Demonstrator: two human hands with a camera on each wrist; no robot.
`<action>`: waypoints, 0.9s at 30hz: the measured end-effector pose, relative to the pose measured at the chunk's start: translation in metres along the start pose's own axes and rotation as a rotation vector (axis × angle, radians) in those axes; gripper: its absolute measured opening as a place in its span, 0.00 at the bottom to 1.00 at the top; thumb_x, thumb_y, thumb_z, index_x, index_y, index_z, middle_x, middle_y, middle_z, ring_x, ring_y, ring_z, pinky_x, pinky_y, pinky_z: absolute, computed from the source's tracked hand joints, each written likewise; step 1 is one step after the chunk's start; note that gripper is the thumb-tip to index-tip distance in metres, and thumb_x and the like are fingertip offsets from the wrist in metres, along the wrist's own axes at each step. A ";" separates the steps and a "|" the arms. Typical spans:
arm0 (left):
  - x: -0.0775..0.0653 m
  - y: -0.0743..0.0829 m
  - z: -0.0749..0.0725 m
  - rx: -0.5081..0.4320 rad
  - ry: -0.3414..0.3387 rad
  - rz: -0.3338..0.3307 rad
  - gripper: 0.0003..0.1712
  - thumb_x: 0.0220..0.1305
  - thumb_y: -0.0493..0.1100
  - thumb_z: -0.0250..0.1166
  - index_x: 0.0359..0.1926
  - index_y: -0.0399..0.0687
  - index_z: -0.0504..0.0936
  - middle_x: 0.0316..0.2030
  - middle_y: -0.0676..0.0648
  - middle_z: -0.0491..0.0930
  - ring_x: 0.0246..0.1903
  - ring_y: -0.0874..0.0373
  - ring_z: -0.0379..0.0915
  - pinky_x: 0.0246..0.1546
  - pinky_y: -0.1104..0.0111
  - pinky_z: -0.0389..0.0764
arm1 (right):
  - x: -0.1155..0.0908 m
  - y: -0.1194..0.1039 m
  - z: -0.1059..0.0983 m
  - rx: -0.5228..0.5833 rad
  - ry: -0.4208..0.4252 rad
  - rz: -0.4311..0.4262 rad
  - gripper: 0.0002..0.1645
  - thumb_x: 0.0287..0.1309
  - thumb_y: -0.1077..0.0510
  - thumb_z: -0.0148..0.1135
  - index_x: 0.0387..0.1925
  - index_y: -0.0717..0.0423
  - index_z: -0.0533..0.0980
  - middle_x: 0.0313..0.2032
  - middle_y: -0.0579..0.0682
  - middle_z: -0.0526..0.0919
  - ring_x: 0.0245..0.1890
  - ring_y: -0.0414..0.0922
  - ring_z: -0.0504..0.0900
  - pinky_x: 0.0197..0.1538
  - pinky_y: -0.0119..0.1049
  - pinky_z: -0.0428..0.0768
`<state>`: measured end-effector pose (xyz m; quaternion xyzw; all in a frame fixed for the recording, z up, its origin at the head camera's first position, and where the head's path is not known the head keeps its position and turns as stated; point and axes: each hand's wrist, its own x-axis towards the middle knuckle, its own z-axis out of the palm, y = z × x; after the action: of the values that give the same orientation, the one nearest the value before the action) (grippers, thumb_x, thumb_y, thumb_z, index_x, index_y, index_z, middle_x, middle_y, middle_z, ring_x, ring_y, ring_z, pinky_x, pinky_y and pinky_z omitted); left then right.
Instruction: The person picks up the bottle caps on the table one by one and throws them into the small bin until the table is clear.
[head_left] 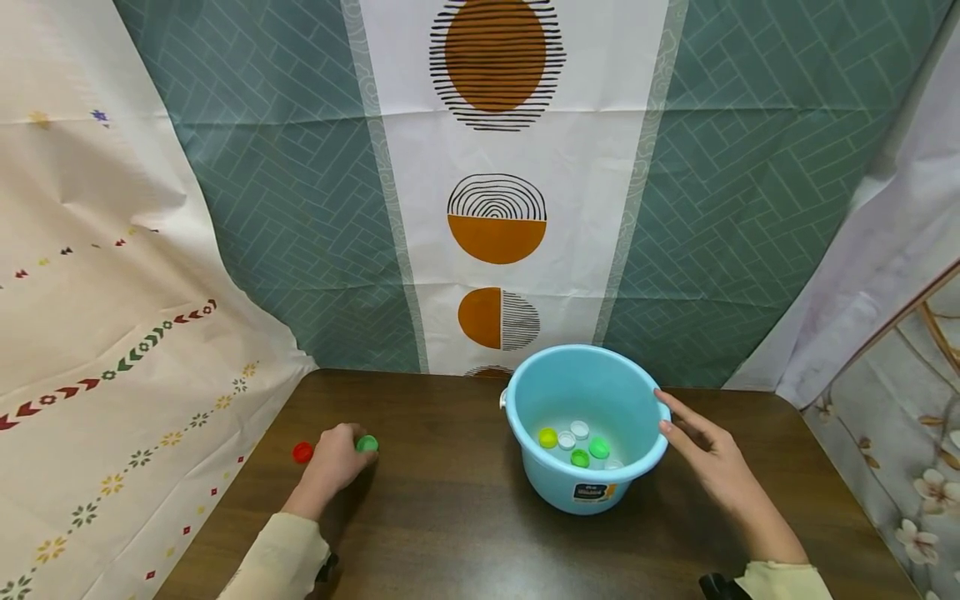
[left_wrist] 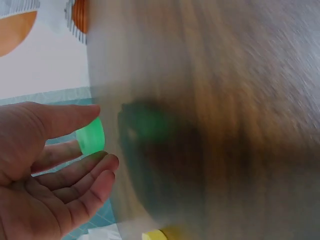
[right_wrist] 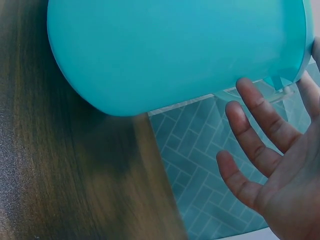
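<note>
My left hand (head_left: pixel 335 458) pinches a green bottle cap (head_left: pixel 367 444) between thumb and fingers, close over the left part of the table. In the left wrist view that cap (left_wrist: pixel 91 137) is held on its edge. Just left of the hand lies a red cap (head_left: pixel 302 452). A light blue bucket (head_left: pixel 558 479) stands upright on the table, with several yellow, white and green caps (head_left: pixel 599 447) on its bottom. My right hand (head_left: pixel 716 471) holds the bucket's right rim with thumb and index finger; the other fingers (right_wrist: pixel 245 125) are spread beside its wall.
The brown wooden table (head_left: pixel 450 533) carries everything. A yellow object (left_wrist: pixel 154 235) is cut off at the bottom of the left wrist view. Patterned cloth (head_left: pixel 300 208) hangs behind the table's back edge, with more cloth (head_left: pixel 97 275) along the left.
</note>
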<state>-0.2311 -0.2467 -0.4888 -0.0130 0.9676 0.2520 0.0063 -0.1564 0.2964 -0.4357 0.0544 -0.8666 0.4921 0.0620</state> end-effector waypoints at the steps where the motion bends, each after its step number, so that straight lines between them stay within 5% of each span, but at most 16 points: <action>1: 0.000 0.002 0.000 -0.010 0.011 0.008 0.19 0.50 0.43 0.69 0.42 0.37 0.81 0.36 0.43 0.82 0.28 0.55 0.73 0.30 0.63 0.78 | 0.000 0.001 0.000 -0.006 -0.001 0.001 0.28 0.66 0.46 0.50 0.67 0.31 0.60 0.63 0.50 0.71 0.49 0.29 0.76 0.45 0.24 0.75; 10: 0.001 0.024 -0.001 -0.086 0.132 0.091 0.21 0.52 0.46 0.69 0.46 0.41 0.80 0.38 0.45 0.83 0.33 0.55 0.76 0.35 0.63 0.79 | -0.001 0.003 0.001 -0.005 0.004 0.007 0.28 0.66 0.46 0.50 0.67 0.32 0.61 0.62 0.51 0.72 0.48 0.29 0.77 0.45 0.24 0.75; 27: -0.001 0.070 -0.013 -0.364 0.306 0.127 0.17 0.50 0.50 0.72 0.40 0.50 0.81 0.31 0.52 0.82 0.31 0.59 0.77 0.36 0.68 0.78 | 0.000 0.002 0.000 0.005 0.003 -0.009 0.28 0.66 0.48 0.50 0.67 0.33 0.61 0.61 0.52 0.73 0.48 0.34 0.79 0.45 0.24 0.75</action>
<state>-0.2319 -0.1916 -0.4434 0.0092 0.8950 0.4170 -0.1584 -0.1564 0.2970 -0.4376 0.0577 -0.8650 0.4941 0.0652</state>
